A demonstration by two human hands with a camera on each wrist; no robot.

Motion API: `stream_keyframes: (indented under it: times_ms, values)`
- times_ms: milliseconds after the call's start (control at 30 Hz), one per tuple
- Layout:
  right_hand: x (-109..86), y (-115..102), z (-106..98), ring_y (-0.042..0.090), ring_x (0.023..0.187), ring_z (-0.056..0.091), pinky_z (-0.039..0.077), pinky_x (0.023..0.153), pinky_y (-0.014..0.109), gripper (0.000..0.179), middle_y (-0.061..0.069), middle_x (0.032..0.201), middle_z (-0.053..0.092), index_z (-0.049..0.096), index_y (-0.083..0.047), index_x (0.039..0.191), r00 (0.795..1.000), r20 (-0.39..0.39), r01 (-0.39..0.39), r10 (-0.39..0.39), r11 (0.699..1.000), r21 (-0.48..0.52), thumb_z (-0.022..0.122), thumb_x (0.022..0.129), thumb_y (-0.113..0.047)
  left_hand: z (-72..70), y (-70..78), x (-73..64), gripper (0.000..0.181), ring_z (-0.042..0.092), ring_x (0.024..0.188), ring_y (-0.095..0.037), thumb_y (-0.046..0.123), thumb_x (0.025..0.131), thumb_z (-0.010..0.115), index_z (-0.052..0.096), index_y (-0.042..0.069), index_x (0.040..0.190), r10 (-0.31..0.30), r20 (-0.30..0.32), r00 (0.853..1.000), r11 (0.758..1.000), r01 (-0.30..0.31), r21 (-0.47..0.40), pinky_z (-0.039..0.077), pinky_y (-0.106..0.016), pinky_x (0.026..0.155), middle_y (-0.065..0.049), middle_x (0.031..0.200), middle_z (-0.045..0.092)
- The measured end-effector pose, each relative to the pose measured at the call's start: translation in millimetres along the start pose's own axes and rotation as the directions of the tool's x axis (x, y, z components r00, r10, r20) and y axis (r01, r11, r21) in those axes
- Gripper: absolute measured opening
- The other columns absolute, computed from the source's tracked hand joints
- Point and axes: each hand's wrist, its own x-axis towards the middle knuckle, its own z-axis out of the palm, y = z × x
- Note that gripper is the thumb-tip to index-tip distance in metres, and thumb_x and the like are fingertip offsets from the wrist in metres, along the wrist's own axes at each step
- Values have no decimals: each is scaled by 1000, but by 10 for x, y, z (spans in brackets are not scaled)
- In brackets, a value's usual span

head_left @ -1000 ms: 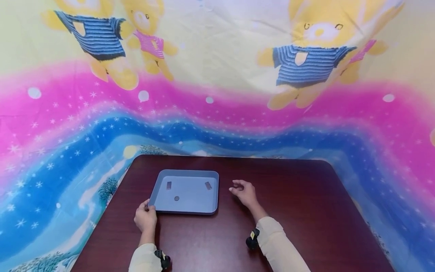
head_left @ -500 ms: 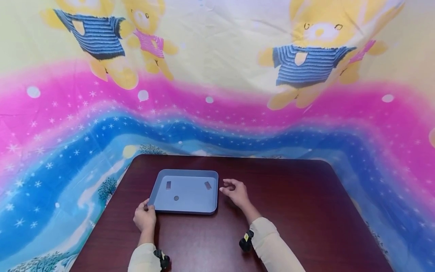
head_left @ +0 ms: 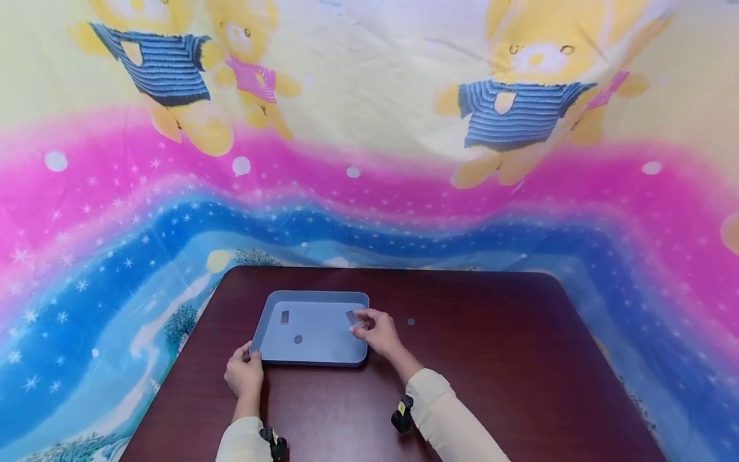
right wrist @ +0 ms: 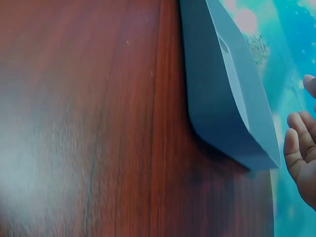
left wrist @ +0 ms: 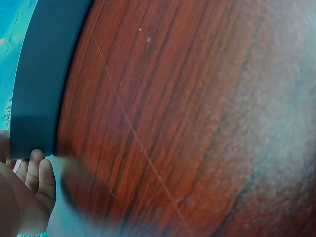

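Observation:
A shallow grey-blue tray [head_left: 323,361] lies on the table. My left hand [head_left: 244,372] grips its near left corner, with curled fingers at the rim; the left wrist view shows these fingers under the tray's edge. My right hand [head_left: 381,333] hovers over the tray's right side, thumb and fingers apart and bent. Its fingertips overlap a small dark rectangular piece [head_left: 350,316] in the head view. A similar rectangular piece [head_left: 285,317] lies at the tray's left, and a small round coin-like disc [head_left: 297,339] lies nearer the front.
Right of the tray, another small coin-like disc [head_left: 411,321] lies on the dark red wooden table [head_left: 491,366]. A printed cloth with bears [head_left: 369,212] hangs behind and around the table.
My right hand has moved left from beside the tray to over its right side. The disc on the table now shows where the hand was. My left hand keeps its grip.

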Motion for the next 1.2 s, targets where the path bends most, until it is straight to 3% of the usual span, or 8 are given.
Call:
stream_keyframes:
  times_ms: [167, 433, 733, 967, 1200]
  values:
    - [51, 82, 190, 11, 72, 58, 52, 52, 22, 36, 9, 93, 61, 61, -7, 104, 998, 38, 56, -55, 998, -16, 69, 70, -12, -12, -14, -4, 30, 51, 82, -32, 8, 74, 54, 63, 8, 102, 8, -1, 1000, 1000, -8, 4, 40, -45, 75, -16, 87, 60]
    - [-22, -265, 326, 27, 74, 59, 50, 50, 22, 33, 14, 92, 60, 59, 4, 101, 993, 72, 94, -94, 996, -6, 67, 69, 2, 4, -14, 15, 28, 52, 81, -31, 6, 74, 56, 64, 8, 101, 28, -19, 999, 1000, -28, -3, 40, -44, 76, -17, 86, 60]
    - [126, 90, 634, 10, 73, 60, 50, 53, 17, 39, 13, 94, 60, 59, -1, 104, 995, 86, 47, -45, 999, -21, 70, 68, -9, 3, -25, 35, 28, 51, 83, -30, 8, 74, 56, 64, 8, 102, 17, 3, 1000, 1000, -17, -12, 38, -43, 78, -16, 87, 60]
    - [180, 145, 860, 11, 73, 59, 50, 58, 16, 44, 19, 94, 59, 56, 4, 108, 989, 150, 12, -8, 1000, -27, 70, 68, -10, -39, -80, 74, 28, 52, 82, -30, 8, 73, 58, 65, 8, 100, 23, -8, 1000, 1000, -23, -13, 38, -42, 79, -17, 85, 61]
    - [171, 207, 900, 13, 74, 58, 50, 58, 18, 47, 16, 93, 58, 54, 1, 112, 982, 176, -52, 63, 997, -63, 69, 69, -9, -9, -77, 60, 29, 53, 80, -28, 9, 74, 56, 64, 7, 102, 40, 20, 999, 999, -39, -24, 39, -42, 78, -16, 85, 61]
